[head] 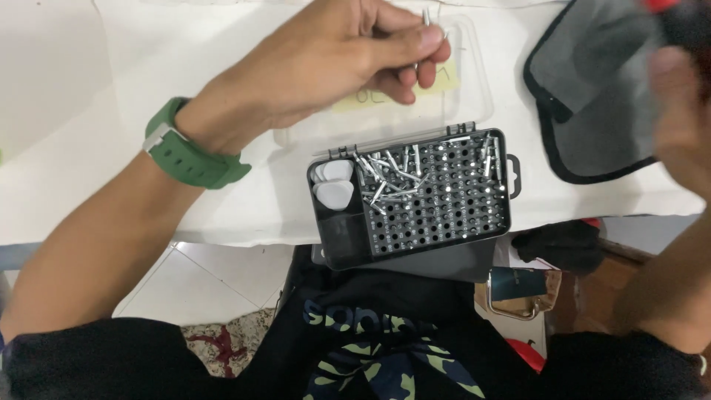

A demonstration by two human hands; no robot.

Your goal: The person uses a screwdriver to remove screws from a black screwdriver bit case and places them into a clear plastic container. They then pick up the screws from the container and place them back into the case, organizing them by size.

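My left hand (337, 59), with a green watch (189, 152) on the wrist, pinches a small silver screwdriver bit (426, 18) between thumb and fingers above the clear lid (466, 96) of a bit case. The dark grey bit case (415, 196) lies open at the table's near edge, with several loose silver bits piled in its upper left and white plastic picks (333, 185) in a side slot. My right hand (681, 104) is blurred at the right edge, raised near a red and black object (670, 11); its grip is unclear.
A grey pouch with black trim (592, 89) lies on the white table (89, 170) at the upper right. Below the table edge are floor tiles, my dark clothing, a black item (563, 244) and a shiny metal piece (522, 292).
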